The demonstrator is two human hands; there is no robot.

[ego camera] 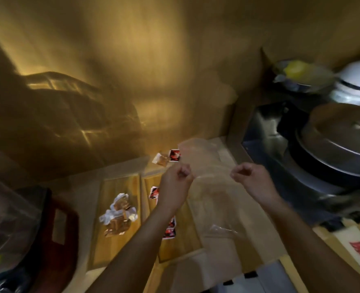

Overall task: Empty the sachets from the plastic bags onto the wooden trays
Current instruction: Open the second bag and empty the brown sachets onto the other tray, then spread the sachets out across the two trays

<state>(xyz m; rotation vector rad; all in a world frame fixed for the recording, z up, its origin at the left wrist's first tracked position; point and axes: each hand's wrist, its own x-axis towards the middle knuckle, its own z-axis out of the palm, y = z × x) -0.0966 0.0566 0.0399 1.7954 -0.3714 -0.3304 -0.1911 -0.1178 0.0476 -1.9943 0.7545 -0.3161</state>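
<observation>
My left hand (175, 181) and my right hand (252, 176) each pinch an edge of a clear plastic bag (211, 195) stretched between them above the right wooden tray (187, 233). The bag looks see-through and blurred; I cannot tell what is inside it. Red sachets (170, 228) lie on the right tray beneath my left forearm. A pile of brown and silver sachets (118, 214) rests on the left wooden tray (111, 242). Two loose sachets (167, 157) lie beyond the trays near the wall.
A dark red stool (56, 227) and a plastic-wrapped bundle (3, 225) stand at left. At right are a large metal pot lid (339, 134), a white rice cooker (356, 83) and a bowl with something yellow (297, 69). A wooden wall rises behind.
</observation>
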